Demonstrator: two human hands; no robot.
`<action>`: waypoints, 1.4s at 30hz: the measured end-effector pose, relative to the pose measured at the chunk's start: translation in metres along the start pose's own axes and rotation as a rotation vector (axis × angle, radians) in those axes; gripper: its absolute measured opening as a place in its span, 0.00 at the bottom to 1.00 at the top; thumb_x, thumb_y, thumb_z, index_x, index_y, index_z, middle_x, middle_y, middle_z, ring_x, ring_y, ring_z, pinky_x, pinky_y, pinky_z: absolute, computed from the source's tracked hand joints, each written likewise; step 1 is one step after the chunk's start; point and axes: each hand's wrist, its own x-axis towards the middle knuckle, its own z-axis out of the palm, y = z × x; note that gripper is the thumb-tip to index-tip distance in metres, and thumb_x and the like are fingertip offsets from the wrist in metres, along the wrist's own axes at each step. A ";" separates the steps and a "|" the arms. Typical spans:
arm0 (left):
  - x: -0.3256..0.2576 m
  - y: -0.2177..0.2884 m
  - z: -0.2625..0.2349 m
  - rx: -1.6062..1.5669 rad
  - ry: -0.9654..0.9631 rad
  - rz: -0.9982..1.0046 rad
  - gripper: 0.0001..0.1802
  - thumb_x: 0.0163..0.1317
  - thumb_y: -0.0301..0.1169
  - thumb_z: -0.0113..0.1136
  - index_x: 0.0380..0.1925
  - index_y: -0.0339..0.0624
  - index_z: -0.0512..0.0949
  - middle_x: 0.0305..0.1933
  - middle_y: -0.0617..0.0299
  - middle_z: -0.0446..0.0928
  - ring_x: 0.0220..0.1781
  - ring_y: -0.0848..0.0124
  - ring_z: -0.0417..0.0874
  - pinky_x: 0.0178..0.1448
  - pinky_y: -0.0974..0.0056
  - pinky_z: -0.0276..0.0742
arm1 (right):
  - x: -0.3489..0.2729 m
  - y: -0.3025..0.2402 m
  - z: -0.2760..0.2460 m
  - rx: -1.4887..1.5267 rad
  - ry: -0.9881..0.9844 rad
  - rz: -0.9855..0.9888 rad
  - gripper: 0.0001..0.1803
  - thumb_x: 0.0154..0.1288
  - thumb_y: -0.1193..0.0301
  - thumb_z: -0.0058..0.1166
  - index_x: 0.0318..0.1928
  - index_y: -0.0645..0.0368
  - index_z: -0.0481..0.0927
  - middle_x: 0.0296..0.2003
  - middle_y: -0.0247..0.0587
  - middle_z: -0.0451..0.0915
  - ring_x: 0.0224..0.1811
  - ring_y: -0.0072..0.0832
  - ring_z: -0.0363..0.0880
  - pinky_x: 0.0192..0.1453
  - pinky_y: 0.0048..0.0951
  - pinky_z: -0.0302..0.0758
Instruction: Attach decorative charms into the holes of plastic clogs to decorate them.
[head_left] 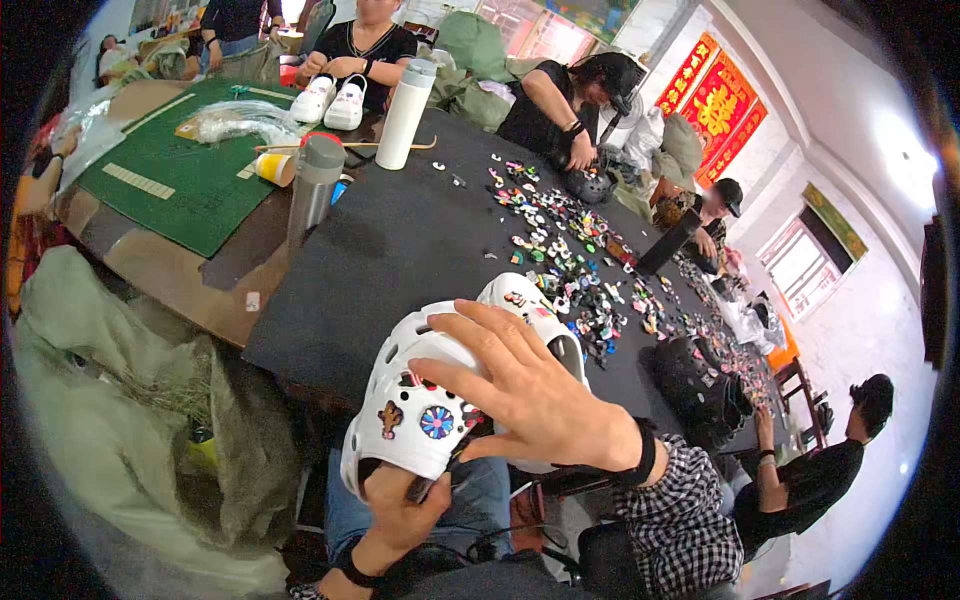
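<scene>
My left hand point(400, 515) reaches into the foot opening of a white foam clog point(385, 400) and grips it from inside; most of those fingers are hidden. Several charms sit on the clog's upper, among them a brown figure point(390, 419) and a blue-and-pink round charm point(437, 422). My right hand point(530, 385) lies across the upper with its fingers spread and stretched out. Its thumb is near the clog's opening edge. A second white clog point(515, 292), also with charms, is just behind, partly covered by my right hand.
Many loose colourful charms point(590, 290) spread over the black table point(370, 245). Dark clogs point(695, 390) stand at the right. A steel bottle point(318, 185), a white bottle point(407, 115) and a green mat point(170, 170) are at the left. Several people work around the table, one with white clogs point(330, 103).
</scene>
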 end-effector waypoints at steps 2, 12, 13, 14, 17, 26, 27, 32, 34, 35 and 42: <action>-0.001 0.003 0.000 0.039 -0.007 -0.008 0.15 0.45 0.26 0.64 0.37 0.37 0.81 0.31 0.52 0.81 0.30 0.57 0.82 0.36 0.61 0.75 | -0.001 -0.003 -0.001 -0.003 0.007 0.007 0.46 0.37 0.59 0.70 0.61 0.49 0.67 0.63 0.50 0.59 0.68 0.52 0.55 0.68 0.52 0.56; -0.009 -0.008 -0.003 -0.107 0.047 -0.125 0.14 0.57 0.25 0.53 0.40 0.26 0.78 0.39 0.54 0.80 0.42 0.67 0.79 0.48 0.63 0.73 | 0.005 -0.007 0.012 0.054 0.146 0.077 0.42 0.34 0.62 0.71 0.56 0.49 0.71 0.60 0.47 0.63 0.66 0.51 0.58 0.64 0.51 0.59; -0.010 -0.012 -0.001 -0.102 0.081 -0.095 0.14 0.57 0.26 0.53 0.41 0.26 0.77 0.39 0.54 0.80 0.42 0.67 0.79 0.48 0.63 0.73 | 0.006 -0.008 0.012 0.025 0.148 0.076 0.41 0.34 0.62 0.71 0.56 0.50 0.71 0.59 0.46 0.64 0.65 0.50 0.58 0.63 0.51 0.60; -0.011 -0.013 0.000 -0.107 0.103 -0.085 0.15 0.57 0.26 0.53 0.42 0.26 0.76 0.39 0.55 0.79 0.41 0.68 0.78 0.48 0.63 0.73 | 0.007 -0.009 0.013 0.028 0.164 0.076 0.41 0.34 0.62 0.71 0.55 0.50 0.72 0.58 0.46 0.64 0.65 0.50 0.59 0.63 0.50 0.60; -0.029 -0.023 0.002 -0.231 0.206 -0.175 0.13 0.61 0.27 0.53 0.44 0.30 0.76 0.46 0.54 0.76 0.47 0.68 0.75 0.52 0.62 0.70 | 0.012 -0.015 0.018 0.052 0.197 0.063 0.42 0.31 0.65 0.72 0.55 0.50 0.71 0.57 0.46 0.63 0.63 0.50 0.59 0.62 0.50 0.60; -0.015 -0.008 -0.007 -0.253 0.085 -0.179 0.15 0.66 0.29 0.50 0.49 0.30 0.73 0.47 0.52 0.76 0.48 0.66 0.76 0.52 0.62 0.70 | 0.020 -0.022 0.024 -0.014 0.230 0.079 0.46 0.25 0.64 0.75 0.52 0.56 0.69 0.56 0.50 0.62 0.64 0.52 0.56 0.67 0.53 0.55; -0.013 -0.006 -0.008 -0.254 0.082 -0.176 0.15 0.66 0.29 0.50 0.49 0.30 0.73 0.47 0.52 0.76 0.48 0.66 0.76 0.52 0.62 0.70 | 0.021 -0.022 0.024 -0.001 0.229 0.071 0.46 0.25 0.64 0.75 0.52 0.56 0.69 0.56 0.50 0.62 0.64 0.52 0.56 0.67 0.53 0.54; -0.008 -0.003 -0.008 -0.208 0.056 -0.215 0.16 0.66 0.28 0.50 0.50 0.29 0.73 0.48 0.52 0.76 0.48 0.66 0.76 0.53 0.61 0.70 | 0.022 -0.015 0.018 0.031 0.250 0.089 0.43 0.26 0.68 0.74 0.52 0.53 0.70 0.55 0.47 0.64 0.61 0.49 0.60 0.62 0.48 0.60; -0.003 0.006 -0.007 -0.239 0.065 -0.237 0.15 0.66 0.26 0.50 0.48 0.27 0.73 0.46 0.52 0.77 0.45 0.69 0.76 0.49 0.64 0.71 | 0.021 -0.010 0.014 0.057 0.243 0.061 0.43 0.26 0.67 0.75 0.51 0.53 0.70 0.54 0.47 0.65 0.61 0.47 0.61 0.61 0.46 0.61; 0.000 0.013 -0.006 -0.278 0.080 -0.274 0.14 0.65 0.25 0.50 0.47 0.25 0.73 0.43 0.53 0.78 0.42 0.71 0.77 0.45 0.67 0.71 | 0.019 -0.007 0.012 0.053 0.267 0.061 0.43 0.26 0.67 0.75 0.51 0.53 0.70 0.54 0.47 0.65 0.61 0.47 0.61 0.61 0.46 0.61; 0.022 0.030 -0.020 0.156 -0.153 -0.098 0.11 0.60 0.23 0.55 0.42 0.26 0.74 0.34 0.45 0.76 0.34 0.54 0.77 0.39 0.60 0.70 | 0.006 0.023 0.015 0.133 0.141 0.072 0.44 0.32 0.62 0.74 0.56 0.52 0.68 0.56 0.44 0.66 0.62 0.46 0.61 0.63 0.46 0.59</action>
